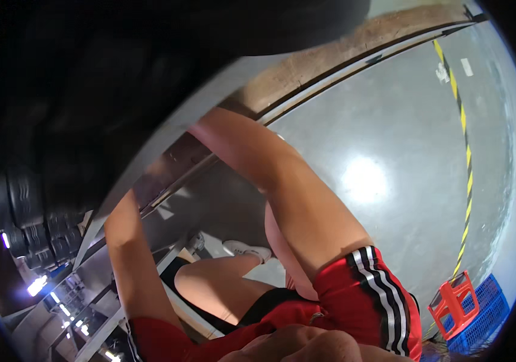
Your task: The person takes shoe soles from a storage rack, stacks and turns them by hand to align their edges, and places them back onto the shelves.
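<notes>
Both my arms reach up and to the left, past a pale grey metal edge (170, 123). My left forearm (126, 241) disappears behind that edge, so my left hand is hidden. Farther along it, my right forearm (252, 145) passes out of sight, hiding my right hand as well. What either hand holds or touches does not show. Beyond the edge, large dark shapes fill the upper left, too dim and blurred to name. Below them, several black ridged pieces (25, 193) sit close together in rows.
A worn brown board (306, 66) runs along the top. Yellow-and-black tape (466, 151) crosses the grey floor (402, 120) on the right. At the lower right, a red plastic stool (455, 306) stands by a blue crate (487, 320). My white shoe (246, 248) is below my arms.
</notes>
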{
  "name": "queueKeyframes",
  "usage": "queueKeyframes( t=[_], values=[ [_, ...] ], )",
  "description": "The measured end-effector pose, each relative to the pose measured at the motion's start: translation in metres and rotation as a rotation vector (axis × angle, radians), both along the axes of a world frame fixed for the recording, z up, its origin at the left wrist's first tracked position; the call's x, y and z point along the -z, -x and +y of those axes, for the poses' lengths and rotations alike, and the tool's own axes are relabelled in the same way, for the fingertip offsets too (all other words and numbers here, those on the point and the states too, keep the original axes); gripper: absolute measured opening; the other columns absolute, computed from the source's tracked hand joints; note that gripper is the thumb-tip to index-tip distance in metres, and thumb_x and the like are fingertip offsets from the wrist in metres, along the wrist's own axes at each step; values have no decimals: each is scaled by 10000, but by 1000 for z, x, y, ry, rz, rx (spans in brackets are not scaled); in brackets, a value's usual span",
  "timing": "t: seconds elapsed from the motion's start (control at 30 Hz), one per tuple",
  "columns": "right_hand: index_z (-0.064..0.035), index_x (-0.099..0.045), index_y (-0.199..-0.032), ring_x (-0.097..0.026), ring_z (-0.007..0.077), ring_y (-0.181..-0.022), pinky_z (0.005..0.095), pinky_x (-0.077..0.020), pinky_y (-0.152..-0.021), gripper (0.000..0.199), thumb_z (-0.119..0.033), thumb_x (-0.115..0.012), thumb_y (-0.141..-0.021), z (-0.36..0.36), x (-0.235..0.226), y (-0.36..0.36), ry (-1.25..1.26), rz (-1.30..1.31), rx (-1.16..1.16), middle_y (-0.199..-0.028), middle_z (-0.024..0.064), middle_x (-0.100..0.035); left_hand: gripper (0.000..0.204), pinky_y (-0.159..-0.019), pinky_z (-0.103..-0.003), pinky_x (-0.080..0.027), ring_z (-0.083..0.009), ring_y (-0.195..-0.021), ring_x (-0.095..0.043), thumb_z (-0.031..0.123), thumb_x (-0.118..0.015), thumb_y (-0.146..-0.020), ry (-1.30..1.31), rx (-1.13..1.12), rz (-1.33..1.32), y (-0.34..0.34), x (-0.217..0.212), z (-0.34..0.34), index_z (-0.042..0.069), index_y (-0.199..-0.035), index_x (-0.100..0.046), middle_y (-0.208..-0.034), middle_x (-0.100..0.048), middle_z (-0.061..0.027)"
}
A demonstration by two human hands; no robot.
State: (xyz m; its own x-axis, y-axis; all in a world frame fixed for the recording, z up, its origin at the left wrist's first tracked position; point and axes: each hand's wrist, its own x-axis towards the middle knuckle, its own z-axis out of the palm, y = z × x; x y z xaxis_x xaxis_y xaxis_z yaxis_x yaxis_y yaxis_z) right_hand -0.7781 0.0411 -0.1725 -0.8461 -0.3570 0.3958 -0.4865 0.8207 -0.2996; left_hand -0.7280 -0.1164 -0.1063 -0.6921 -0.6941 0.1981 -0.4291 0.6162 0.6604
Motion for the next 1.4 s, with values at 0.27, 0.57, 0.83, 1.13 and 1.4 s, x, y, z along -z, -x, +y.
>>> queueKeyframes(
  t=[0.27, 0.57, 0.83, 1.13, 1.4],
  values=[
    [-212, -434, -1388, -293, 282, -1378, 536, -244, -1101, 475, -284, -496, -922, 33, -56, -55, -38, 140, -119, -1476, 56, -360, 796, -1107, -431, -262, -351, -1320, -308, 402, -756, -738, -75, 45, 193, -21, -33, -54, 10, -1335, -406, -1385, -378, -227],
    [-179, -472, -1337, -347, 294, -1331, 507, -290, -1067, 435, -241, -510, -908, 42, -85, -95, -19, 105, -196, -1420, 87, -406, 648, -1078, -418, -303, -339, -1277, -372, 345, -709, -789, -78, 148, 242, -46, -24, -53, 16, -1290, -464, -1340, -438, -216],
    [-151, -507, -1292, -395, 305, -1288, 481, -332, -1037, 400, -203, -523, -896, -13, -78, -80, 56, 8, -150, -1370, 115, -446, 520, -1052, -406, -340, -328, -1238, -430, 294, -666, -834, -29, 347, 222, -57, 1, -81, 21, -1251, -516, -1300, -492, -205],
    [-118, -546, -1242, -448, 317, -1241, 452, -379, -1003, 363, -160, -537, -882, -36, -84, -62, 204, -83, -165, -1314, 146, -491, 386, -1023, -393, -381, -316, -1194, -495, 237, -619, -885, 105, 506, 206, -63, 3, -123, 26, -1206, -575, -1255, -553, -193],
    [-89, -580, -1197, -496, 327, -1198, 426, -420, -973, 331, -122, -549, -869, -74, -80, -91, 380, -224, -278, -1264, 174, -531, 287, -997, -381, -418, -305, -1155, -553, 186, -576, -930, 271, 554, 115, -137, -4, -82, 32, -1167, -627, -1216, -607, -183]
  ],
)
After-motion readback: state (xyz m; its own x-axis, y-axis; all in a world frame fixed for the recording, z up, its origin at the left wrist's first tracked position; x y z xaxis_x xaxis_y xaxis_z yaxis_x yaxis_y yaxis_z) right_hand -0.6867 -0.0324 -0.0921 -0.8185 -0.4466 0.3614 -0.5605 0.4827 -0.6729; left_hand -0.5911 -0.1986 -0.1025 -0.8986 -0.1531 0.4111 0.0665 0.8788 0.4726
